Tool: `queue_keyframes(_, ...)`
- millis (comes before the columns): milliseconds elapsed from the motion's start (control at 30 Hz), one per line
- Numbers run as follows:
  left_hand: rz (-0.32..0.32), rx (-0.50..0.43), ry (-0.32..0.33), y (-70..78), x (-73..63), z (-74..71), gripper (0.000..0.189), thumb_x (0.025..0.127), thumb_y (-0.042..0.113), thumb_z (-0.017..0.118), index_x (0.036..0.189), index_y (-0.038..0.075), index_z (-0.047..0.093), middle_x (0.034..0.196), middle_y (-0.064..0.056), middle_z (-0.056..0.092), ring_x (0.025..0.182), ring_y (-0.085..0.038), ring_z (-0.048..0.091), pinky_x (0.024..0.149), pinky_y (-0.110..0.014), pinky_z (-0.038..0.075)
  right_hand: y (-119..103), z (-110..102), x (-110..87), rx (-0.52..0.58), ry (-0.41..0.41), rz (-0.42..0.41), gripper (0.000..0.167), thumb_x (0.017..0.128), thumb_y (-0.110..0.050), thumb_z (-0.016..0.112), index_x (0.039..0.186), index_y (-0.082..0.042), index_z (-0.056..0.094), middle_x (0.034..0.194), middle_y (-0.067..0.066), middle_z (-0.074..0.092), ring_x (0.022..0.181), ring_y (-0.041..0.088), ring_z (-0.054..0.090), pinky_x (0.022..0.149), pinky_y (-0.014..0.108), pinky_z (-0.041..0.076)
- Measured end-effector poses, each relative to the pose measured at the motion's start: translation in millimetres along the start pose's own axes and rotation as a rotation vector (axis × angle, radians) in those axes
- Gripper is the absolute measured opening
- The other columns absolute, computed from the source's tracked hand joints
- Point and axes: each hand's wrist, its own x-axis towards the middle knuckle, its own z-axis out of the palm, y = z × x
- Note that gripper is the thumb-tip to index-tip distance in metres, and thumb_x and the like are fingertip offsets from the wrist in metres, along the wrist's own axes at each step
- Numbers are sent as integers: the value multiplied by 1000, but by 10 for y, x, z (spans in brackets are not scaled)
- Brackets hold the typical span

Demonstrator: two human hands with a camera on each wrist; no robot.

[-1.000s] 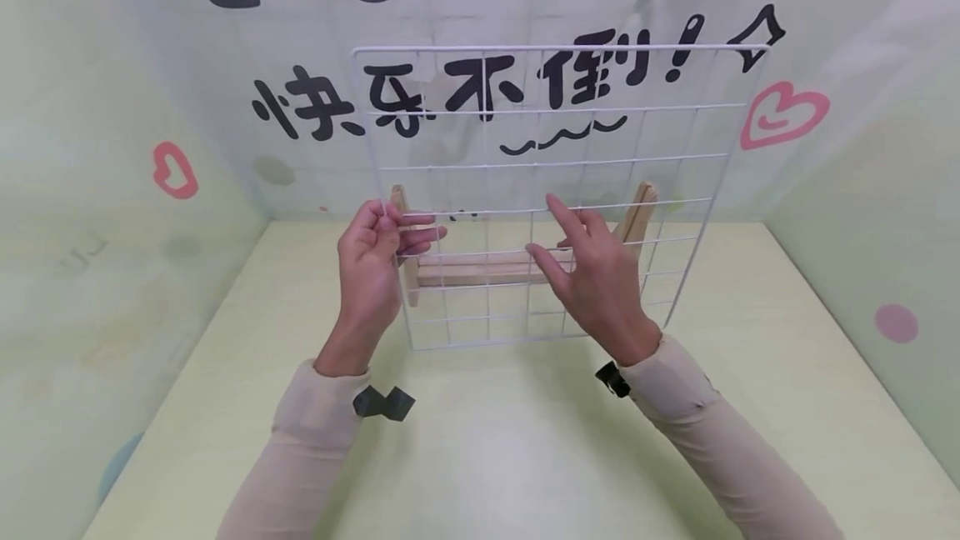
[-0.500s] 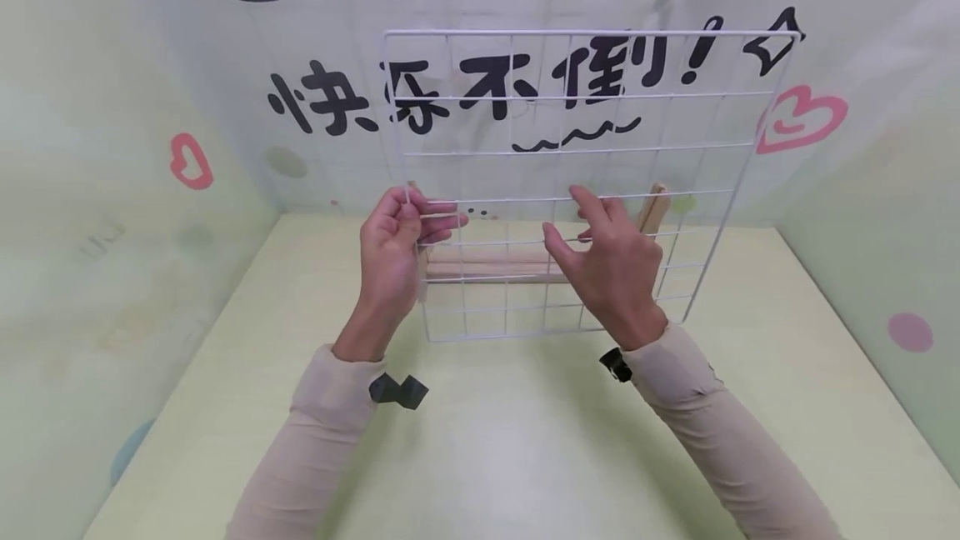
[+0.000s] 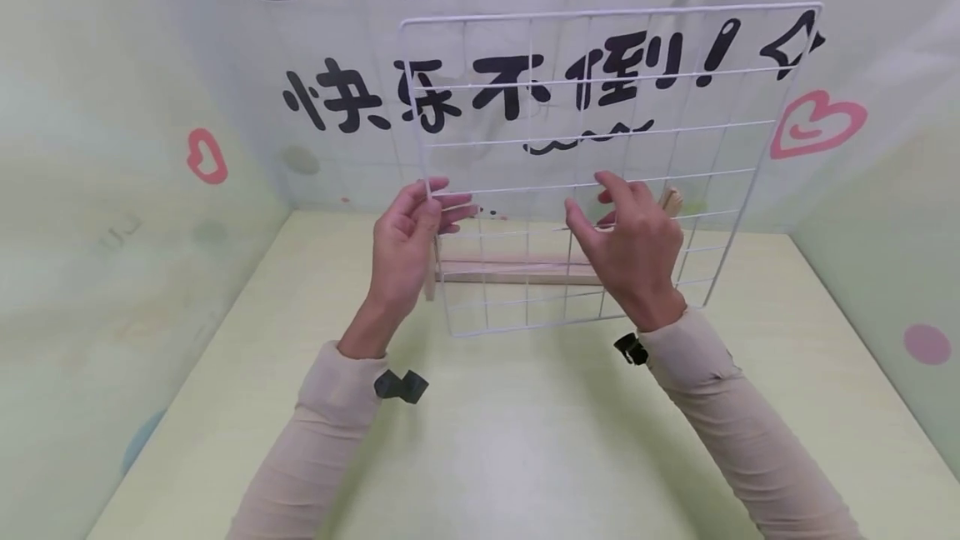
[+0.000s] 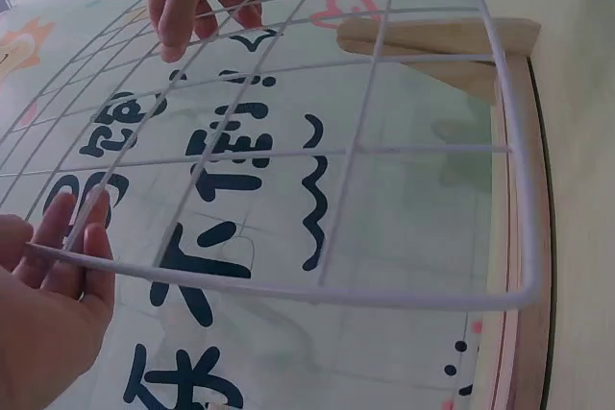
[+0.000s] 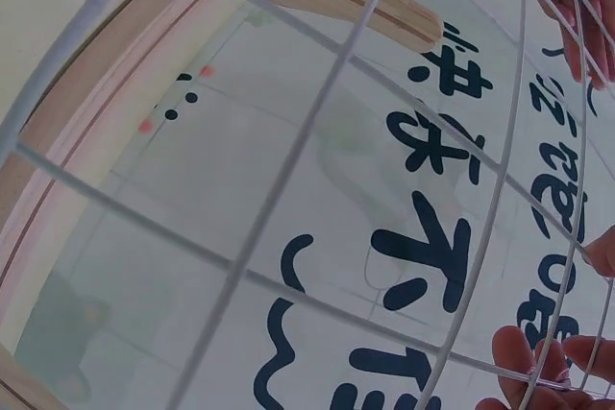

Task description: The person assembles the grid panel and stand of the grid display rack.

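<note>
A white wire grid panel [image 3: 525,17] stands tilted back between both hands. My left hand [image 3: 405,248] pinches its left edge wire between thumb and fingers, other fingers extending behind it. Within the right half, my right hand [image 3: 637,248] grips the wires, fingers curled through the mesh; in the right wrist view its fingers [image 5: 548,372] lie partly behind the wires. Behind the panel is a wooden stand with a crossbar [image 3: 517,278] and slanted end pieces [image 4: 423,37]. Whether the panel touches the stand cannot be told.
The pale tabletop [image 3: 495,440] extends in front of the stand. A printed cloth wall [image 3: 337,182] with black lettering and pink hearts rises behind it, and side walls [image 3: 885,273] enclose the table. Each wrist carries a small dark device [image 3: 401,387].
Both hands have shifted the grid panel rightward and upward in the view, its right side rising more. The view itself has turned slightly left, and the grips look the same.
</note>
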Motion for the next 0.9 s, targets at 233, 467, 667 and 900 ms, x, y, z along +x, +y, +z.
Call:
queue_keyframes(233,164,283,320,-281,-22,-186,34,97,4,58,129,-7,52,132,-16,51,124,-16,49,99,-33,44,48,-90,184,35,59,43,42,86,-33,77,111,0,70,85,17,72,64,30,70,52,43,47)
queue_keyframes(467,-417,360,223,-804,-267,-463,70,100,18,56,157,10,17,162,-14,21,148,-31,26,118,-50,28,43,-111,239,70,92,82,42,84,-31,79,110,1,70,85,17,72,64,29,70,54,42,47)
queue_keyframes(667,-678,528,-43,-1011,-350,-505,84,102,29,54,158,6,-2,164,-24,9,149,-42,19,118,-53,25,-7,-110,344,34,106,76,45,85,-35,79,110,1,70,87,18,72,66,29,71,53,42,48)
queue_keyframes(900,-631,572,-74,-1113,-218,-481,77,103,22,54,158,4,4,161,-26,18,140,-44,39,107,-51,43,-22,-139,618,25,165,75,45,87,-34,77,113,2,68,89,19,71,68,30,70,57,43,51)
